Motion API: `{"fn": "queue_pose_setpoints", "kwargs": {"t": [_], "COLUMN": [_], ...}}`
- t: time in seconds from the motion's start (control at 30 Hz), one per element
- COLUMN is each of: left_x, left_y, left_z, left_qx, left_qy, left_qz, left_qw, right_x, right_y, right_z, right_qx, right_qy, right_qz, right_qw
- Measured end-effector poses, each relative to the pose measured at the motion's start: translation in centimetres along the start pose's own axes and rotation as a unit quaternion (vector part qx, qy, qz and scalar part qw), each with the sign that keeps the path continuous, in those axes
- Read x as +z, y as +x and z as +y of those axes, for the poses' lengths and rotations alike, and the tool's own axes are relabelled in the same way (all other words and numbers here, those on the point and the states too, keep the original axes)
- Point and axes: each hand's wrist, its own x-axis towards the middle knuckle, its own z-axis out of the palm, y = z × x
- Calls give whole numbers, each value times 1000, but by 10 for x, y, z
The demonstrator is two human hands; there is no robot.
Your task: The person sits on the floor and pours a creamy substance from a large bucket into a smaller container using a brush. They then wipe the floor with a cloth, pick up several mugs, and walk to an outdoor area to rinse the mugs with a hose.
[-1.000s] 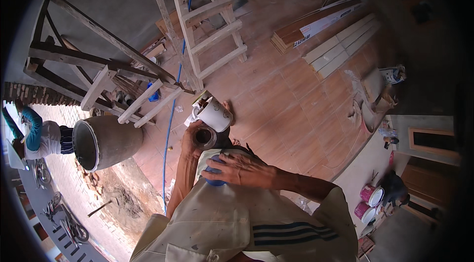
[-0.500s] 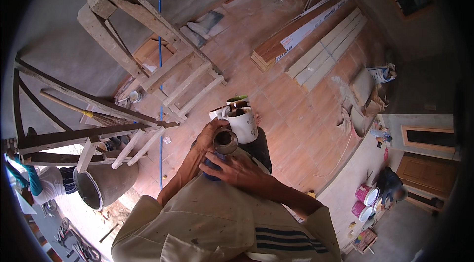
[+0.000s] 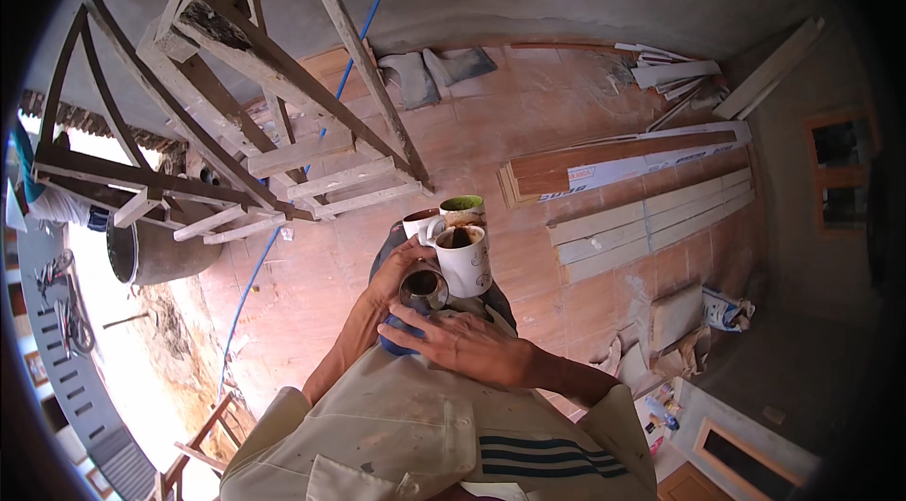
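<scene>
Head view: just past the shirt [image 3: 387, 425], the right hand [image 3: 462, 342] curls around a blue object [image 3: 403, 335], its kind unclear. Beside it, the left hand [image 3: 400, 273] is clamped on a glass [image 3: 436, 299] and clustered mugs [image 3: 464, 269]. Farther off, a wooden trestle [image 3: 340, 177] and boards [image 3: 661, 221] occupy the tiled floor [image 3: 533, 322].

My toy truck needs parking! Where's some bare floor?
Tiles show bare between the right forearm and pale boards, and another patch lies between grey wall and brown boards. It's crowded at left among the wooden frames, and around the left hand, where cups bunch.
</scene>
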Motion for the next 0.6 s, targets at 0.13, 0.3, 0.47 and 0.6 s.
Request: {"fn": "queue_pose_setpoints", "kwargs": {"t": [0.13,0.3,0.47,0.6], "left_x": [36,21,50,48], "left_y": [5,43,63,79], "left_z": [9,-2,26,30], "left_qx": [52,133,168,210], "left_qy": [-55,-107,-133,-133], "left_qz": [54,78,93,141], "left_qw": [996,982,972,958], "right_x": [-72,-168,-241,-249], "right_y": [4,31,52,90], "right_z": [46,94,164,245], "right_qx": [-66,-120,10,52], "right_qy": [41,77,66,132], "right_qz": [-64,23,125,86], "right_qw": [995,990,990,986]}}
